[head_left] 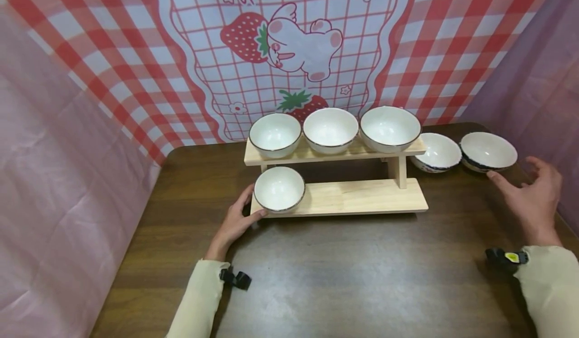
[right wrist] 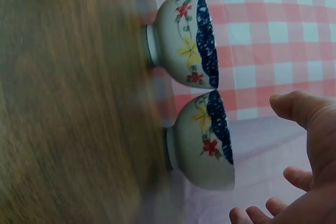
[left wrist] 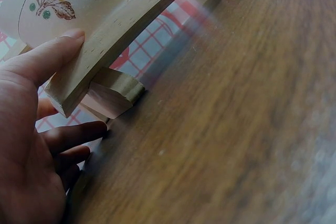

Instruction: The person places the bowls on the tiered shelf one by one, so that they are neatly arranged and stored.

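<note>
A white bowl (head_left: 279, 189) with a thin dark rim stands at the left end of the lower step of a two-step wooden rack (head_left: 344, 197). Around that end is my left hand (head_left: 236, 221), its thumb on the step's edge beside the bowl and the other fingers loosely extended past the board's end. The bowl's side shows a berry and leaf print (left wrist: 63, 3). At the right, two flower-patterned bowls with blue-speckled bands, a nearer one (right wrist: 202, 142) and a farther one (right wrist: 184, 40), sit on the table. My right hand (head_left: 534, 197) hovers beside the rightmost bowl, thumb and fingers spread, holding nothing.
On the upper step stand a left bowl (head_left: 275, 133), a middle bowl (head_left: 330, 128) and a right bowl (head_left: 390, 127). The brown wooden table (head_left: 344, 272) extends before the rack. A checked cloth (head_left: 181, 76) hangs behind, with pink cloth (head_left: 68, 187) on the left.
</note>
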A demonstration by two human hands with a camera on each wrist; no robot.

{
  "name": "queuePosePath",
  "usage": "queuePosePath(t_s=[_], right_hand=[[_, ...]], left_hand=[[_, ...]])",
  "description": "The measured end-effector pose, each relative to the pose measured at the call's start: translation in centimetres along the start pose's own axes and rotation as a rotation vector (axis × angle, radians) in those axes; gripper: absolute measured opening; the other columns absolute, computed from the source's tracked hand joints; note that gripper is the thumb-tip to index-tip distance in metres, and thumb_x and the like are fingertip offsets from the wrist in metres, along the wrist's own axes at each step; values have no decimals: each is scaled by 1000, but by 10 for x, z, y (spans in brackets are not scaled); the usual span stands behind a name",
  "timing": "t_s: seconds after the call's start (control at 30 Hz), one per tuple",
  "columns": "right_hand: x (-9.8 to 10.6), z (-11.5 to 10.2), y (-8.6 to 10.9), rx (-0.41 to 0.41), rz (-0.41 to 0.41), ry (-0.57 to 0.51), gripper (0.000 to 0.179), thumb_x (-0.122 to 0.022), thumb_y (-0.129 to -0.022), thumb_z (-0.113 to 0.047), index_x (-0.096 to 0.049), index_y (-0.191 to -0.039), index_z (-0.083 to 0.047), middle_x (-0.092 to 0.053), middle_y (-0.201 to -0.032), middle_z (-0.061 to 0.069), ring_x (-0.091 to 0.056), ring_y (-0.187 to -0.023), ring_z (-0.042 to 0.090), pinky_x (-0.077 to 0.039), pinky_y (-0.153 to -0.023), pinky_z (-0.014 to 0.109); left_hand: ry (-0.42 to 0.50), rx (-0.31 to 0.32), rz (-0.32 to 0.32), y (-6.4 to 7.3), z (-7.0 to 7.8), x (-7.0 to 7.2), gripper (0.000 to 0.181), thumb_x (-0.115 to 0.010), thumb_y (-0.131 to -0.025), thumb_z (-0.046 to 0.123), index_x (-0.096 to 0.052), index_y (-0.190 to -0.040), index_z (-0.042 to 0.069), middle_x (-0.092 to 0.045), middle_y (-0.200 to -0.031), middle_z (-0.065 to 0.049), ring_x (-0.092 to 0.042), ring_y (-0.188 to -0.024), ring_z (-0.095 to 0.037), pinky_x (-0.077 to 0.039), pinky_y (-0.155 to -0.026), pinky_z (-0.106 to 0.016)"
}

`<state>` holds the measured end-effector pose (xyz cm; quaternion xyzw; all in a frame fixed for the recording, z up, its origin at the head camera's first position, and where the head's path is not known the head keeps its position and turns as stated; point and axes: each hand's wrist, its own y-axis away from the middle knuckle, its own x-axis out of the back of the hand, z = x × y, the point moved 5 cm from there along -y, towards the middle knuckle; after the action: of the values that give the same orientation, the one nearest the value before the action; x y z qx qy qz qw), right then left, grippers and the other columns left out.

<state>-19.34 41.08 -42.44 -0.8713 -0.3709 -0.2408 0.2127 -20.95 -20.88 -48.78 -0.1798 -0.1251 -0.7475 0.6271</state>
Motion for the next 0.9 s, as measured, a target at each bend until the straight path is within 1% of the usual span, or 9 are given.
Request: queuePosePath(t_s=[0.1, 0.2, 0.23, 0.33, 0.4, 0.47, 0.5, 0.73, 0.9], right_hand=[[-2, 3, -4, -12, -12, 47, 74, -72, -86, -34, -40, -152, -23, -34, -148, -11, -36, -133, 5, -34, -98, 10], [-5, 4, -7, -15, -26, 75, 76, -71, -87, -34, -37, -153, -17, -32, -156, 7, -36, -138, 20, -32, -101, 13], [-5, 4, -9, -17, -32, 88, 77, -71, -87, -34, -36, -154, -15, -31, -157, 10, -34, -140, 23, -31, -103, 14], [-6, 3, -13, 10, -41, 65, 78, -71, -87, -31, -36, -153, -9, -33, -157, 15, -32, -143, 30, -28, -112, 26], [-7, 2, -15, 22, -60, 61, 79, -71, -87, -31, -35, -154, -7, -32, -158, 18, -29, -145, 31, -24, -120, 36], [-8, 1, -18, 34, -76, 58, 80, -70, -87, -31, -33, -154, -5, -32, -158, 20, -27, -147, 33, -21, -122, 43], [-8, 1, -20, 37, -84, 62, 81, -70, -88, -32, -32, -154, -5, -31, -159, 20, -26, -147, 34, -21, -123, 44], [-15, 4, -30, 49, -113, 76, 83, -70, -87, -35, -33, -153, -2, -33, -157, 24, -26, -146, 37, -19, -122, 47], [-20, 6, -36, 49, -94, 77, 81, -73, -84, -31, -38, -151, -2, -38, -150, 24, -31, -139, 34, -23, -119, 42]], left_hand=[[-9, 11, 2, 1, 3, 0, 79, -75, -88, 16, -35, -156, 18, -53, -150, -17, -44, -143, -32, -27, -117, -58], [-18, 16, -4, 5, 18, 1, 78, -74, -88, 13, -35, -155, 11, -53, -147, -21, -45, -142, -36, -29, -116, -59], [-21, 19, -6, 6, 24, 1, 77, -73, -88, 12, -35, -155, 9, -53, -147, -23, -45, -142, -38, -30, -115, -59], [-24, 23, -16, 11, 38, 3, 76, -72, -88, 11, -35, -154, 5, -53, -147, -25, -45, -141, -39, -30, -115, -59], [-21, 31, -18, 12, 40, 3, 76, -72, -89, 10, -34, -155, 5, -52, -148, -25, -44, -142, -39, -30, -116, -59], [-22, 32, -20, 12, 41, 3, 76, -72, -89, 11, -34, -155, 5, -52, -148, -25, -44, -142, -39, -30, -116, -59], [-21, 33, -20, 12, 41, 3, 76, -72, -89, 11, -34, -155, 5, -52, -148, -25, -44, -142, -39, -29, -116, -60], [-19, 25, -16, 11, 39, 3, 77, -73, -88, 11, -35, -155, 6, -52, -148, -25, -44, -142, -39, -28, -116, -60], [-11, 27, -16, 11, 38, 3, 77, -73, -88, 11, -35, -155, 7, -52, -147, -25, -44, -142, -39, -28, -116, -61]])
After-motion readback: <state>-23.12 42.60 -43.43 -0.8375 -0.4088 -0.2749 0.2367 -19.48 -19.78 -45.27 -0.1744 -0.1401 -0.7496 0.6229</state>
